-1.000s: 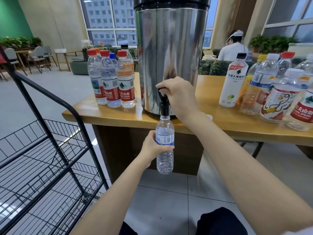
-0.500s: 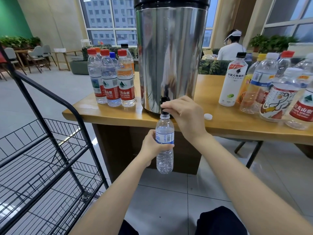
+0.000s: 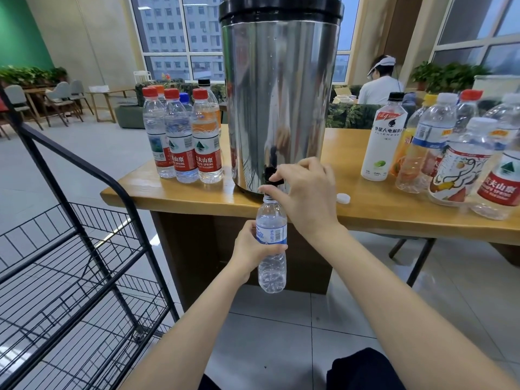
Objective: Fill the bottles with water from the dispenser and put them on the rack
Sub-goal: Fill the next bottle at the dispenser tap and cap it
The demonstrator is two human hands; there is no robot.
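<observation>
— Left hand [image 3: 250, 249] first: what is it doing?
— Its fingers wrap round the label band of a small clear plastic bottle [image 3: 272, 266]. It holds the bottle upright in front of the table edge, with the open mouth just under the black tap [image 3: 270, 173].
— And the right hand [image 3: 305, 198]?
— Up at that tap, with thumb and forefinger pinching it from below and above. Its other fingers are loosely curled above and touch nothing.
— Where does the tap sit?
— Low on the front of a tall stainless-steel drum dispenser [image 3: 281, 94] with a black lid. That stands at the near edge of a yellow wooden table [image 3: 197, 199].
— How full is the bottle?
— I can't tell; no water line shows.
— Any cap about?
— A small white screw cap [image 3: 343, 198] lies on the table just right of the right hand.
— Other bottles?
— A cluster of clear red-capped bottles [image 3: 183, 142] stands upright left of the dispenser. A mixed row of labelled bottles [image 3: 450, 156] stands to its right, well apart from the tap.
— The rack?
— A black wire shelf rack [image 3: 70, 249] stands on the floor at the left, beside the table corner.
</observation>
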